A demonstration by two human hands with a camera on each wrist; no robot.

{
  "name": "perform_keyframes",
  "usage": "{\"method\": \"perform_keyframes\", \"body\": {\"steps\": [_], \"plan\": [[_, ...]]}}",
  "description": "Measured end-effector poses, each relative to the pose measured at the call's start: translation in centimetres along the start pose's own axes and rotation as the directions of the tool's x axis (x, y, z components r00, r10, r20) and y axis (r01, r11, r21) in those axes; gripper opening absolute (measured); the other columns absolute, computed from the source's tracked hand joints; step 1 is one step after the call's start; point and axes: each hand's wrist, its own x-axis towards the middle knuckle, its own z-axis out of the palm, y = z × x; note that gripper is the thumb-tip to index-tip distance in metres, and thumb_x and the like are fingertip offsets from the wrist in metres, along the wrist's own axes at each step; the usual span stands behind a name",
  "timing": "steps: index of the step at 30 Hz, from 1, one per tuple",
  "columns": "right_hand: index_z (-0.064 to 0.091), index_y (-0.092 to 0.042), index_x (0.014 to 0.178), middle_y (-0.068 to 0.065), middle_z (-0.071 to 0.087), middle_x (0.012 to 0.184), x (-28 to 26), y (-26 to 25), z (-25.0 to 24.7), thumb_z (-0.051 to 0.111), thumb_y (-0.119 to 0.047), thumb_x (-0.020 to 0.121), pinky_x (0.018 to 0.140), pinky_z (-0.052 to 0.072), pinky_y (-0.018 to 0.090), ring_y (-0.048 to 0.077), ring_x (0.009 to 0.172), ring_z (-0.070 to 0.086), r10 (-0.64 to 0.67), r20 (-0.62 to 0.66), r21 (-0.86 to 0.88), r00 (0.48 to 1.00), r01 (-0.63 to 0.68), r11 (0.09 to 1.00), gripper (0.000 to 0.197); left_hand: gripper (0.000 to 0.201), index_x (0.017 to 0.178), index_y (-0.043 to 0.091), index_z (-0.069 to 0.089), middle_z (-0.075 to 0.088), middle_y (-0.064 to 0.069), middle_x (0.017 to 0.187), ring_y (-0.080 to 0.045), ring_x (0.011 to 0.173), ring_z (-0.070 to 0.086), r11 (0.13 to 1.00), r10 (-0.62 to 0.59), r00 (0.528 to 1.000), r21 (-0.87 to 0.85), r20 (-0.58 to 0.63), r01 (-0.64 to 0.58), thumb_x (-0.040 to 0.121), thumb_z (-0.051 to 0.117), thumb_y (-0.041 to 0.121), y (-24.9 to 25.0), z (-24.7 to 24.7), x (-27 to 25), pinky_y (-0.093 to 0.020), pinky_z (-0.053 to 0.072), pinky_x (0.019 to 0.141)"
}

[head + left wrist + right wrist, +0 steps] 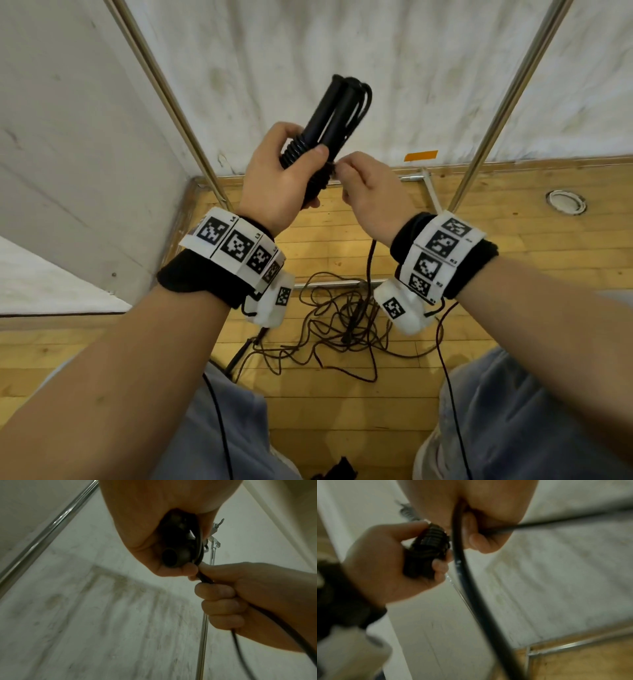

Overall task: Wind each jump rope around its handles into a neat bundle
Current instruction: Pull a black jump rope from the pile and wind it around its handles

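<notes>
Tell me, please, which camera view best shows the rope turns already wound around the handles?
The head view: the coils sit sharp on the two handles above the left hand. The right wrist view shows the coils nearer but blurred. The left wrist view shows only the handles' butt ends; the winding is hidden.

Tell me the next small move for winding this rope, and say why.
Probably carry the right hand around the handles for one more turn beside the existing coils. The left hand grips both handles together, the right hand pinches the rope right at the bundle, and plenty of loose rope still lies tangled on the floor.
</notes>
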Motion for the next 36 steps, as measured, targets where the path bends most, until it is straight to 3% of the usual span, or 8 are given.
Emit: {"method": "perform_keyframes", "body": {"steps": [3, 6, 8, 15, 18, 21, 25, 36], "plan": [[0.060, -0.013, 0.102, -0.011, 0.053, 0.066, -0.5, 0.0, 0.0, 0.047, -0.024, 0.097, 0.050, 0.034, 0.012, -0.002, 0.054, 0.048, -0.059, 0.044, -0.138, 0.997, 0.064, 0.988, 0.018, 0.014, 0.095, 0.028, 0.057, 0.065, -0.001, 0.078, -0.024, 0.058, 0.064, 1.000, 0.015, 1.000, 0.003, -0.011, -0.015, 0.082, 0.061, 0.027, 0.3, 0.0, 0.4, -0.034, 0.053, 0.047], [0.066, -0.013, 0.105, 0.003, 0.062, 0.090, -0.7, 0.1, -0.2, 0.047, -0.028, 0.096, 0.075, 0.042, 0.029, 0.018, 0.089, 0.054, -0.075, 0.039, -0.404, 0.996, 0.084, 0.911, 0.026, 0.011, 0.094, 0.019, 0.059, 0.065, -0.004, 0.073, -0.028, 0.051, 0.063, 0.999, 0.010, 1.000, 0.046, 0.023, -0.011, 0.084, 0.062, 0.024, 0.4, 0.4, 0.4, -0.037, 0.052, 0.046], [0.066, -0.010, 0.099, 0.006, 0.060, 0.089, -0.6, -0.2, -0.2, 0.044, -0.028, 0.097, 0.070, 0.040, 0.033, 0.022, 0.084, 0.054, -0.033, 0.042, -0.456, 0.999, 0.049, 0.889, 0.028, 0.014, 0.095, 0.011, 0.059, 0.066, -0.009, 0.074, -0.031, 0.051, 0.062, 0.998, -0.021, 1.000, 0.051, 0.021, 0.020, 0.087, 0.063, 0.021, 0.5, 0.7, 0.4, -0.040, 0.052, 0.047], [0.058, -0.008, 0.097, 0.011, 0.067, 0.093, -0.6, -1.7, -0.2, 0.040, -0.012, 0.095, 0.081, 0.049, 0.037, 0.023, 0.085, 0.060, 0.236, 0.151, 0.064, 0.960, -0.247, 0.967, 0.018, 0.026, 0.099, -0.008, 0.057, 0.061, -0.020, 0.067, -0.027, 0.042, 0.057, 0.999, -0.027, 0.999, -0.021, 0.045, 0.028, 0.089, 0.061, 0.016, 1.2, 0.5, 0.2, -0.031, 0.044, 0.040], [0.057, -0.012, 0.096, 0.000, 0.062, 0.071, -0.3, -1.8, -0.7, 0.040, -0.013, 0.098, 0.070, 0.043, 0.029, 0.019, 0.074, 0.058, 0.255, 0.173, 0.071, 0.951, -0.270, 0.960, 0.017, 0.027, 0.100, -0.003, 0.058, 0.064, -0.017, 0.074, -0.040, 0.057, 0.063, 0.999, -0.039, 0.999, -0.005, 0.002, 0.039, 0.087, 0.063, 0.020, 1.4, -0.1, 0.4, -0.049, 0.051, 0.049], [0.055, -0.014, 0.089, -0.001, 0.045, 0.060, -0.4, -2.0, -0.6, 0.036, -0.016, 0.100, 0.046, 0.040, 0.023, 0.013, 0.046, 0.045, 0.306, 0.212, 0.187, 0.928, -0.346, 0.919, 0.022, 0.014, 0.089, 0.012, 0.058, 0.065, -0.010, 0.076, -0.030, 0.061, 0.066, 0.994, 0.006, 0.999, 0.107, -0.038, -0.002, 0.087, 0.063, 0.025, 1.1, -0.9, 0.9, -0.041, 0.053, 0.049], [0.056, -0.018, 0.076, -0.006, 0.043, 0.058, -0.5, -1.6, -0.7, 0.038, -0.030, 0.099, 0.048, 0.028, 0.026, 0.009, 0.048, 0.038, 0.128, 0.166, -0.204, 0.978, -0.093, 0.975, 0.031, 0.021, 0.099, 0.022, 0.055, 0.062, 0.002, 0.081, -0.021, 0.074, 0.064, 0.896, 0.078, 0.997, 0.439, -0.009, -0.066, 0.086, 0.059, 0.037, -0.7, -1.9, 1.5, -0.038, 0.054, 0.067], [0.052, -0.017, 0.080, -0.003, 0.046, 0.067, -0.5, -1.9, -1.2, 0.034, -0.039, 0.100, 0.049, 0.028, 0.028, 0.012, 0.058, 0.045, 0.134, 0.376, -0.725, 0.917, 0.201, 0.659, 0.034, 0.032, 0.099, 0.026, 0.034, 0.051, 0.004, 0.086, -0.021, 0.071, 0.053, 0.521, -0.115, 0.981, 0.850, 0.159, -0.077, 0.088, 0.062, 0.036, -5.7, -2.2, 2.2, -0.031, 0.040, 0.059]]}}
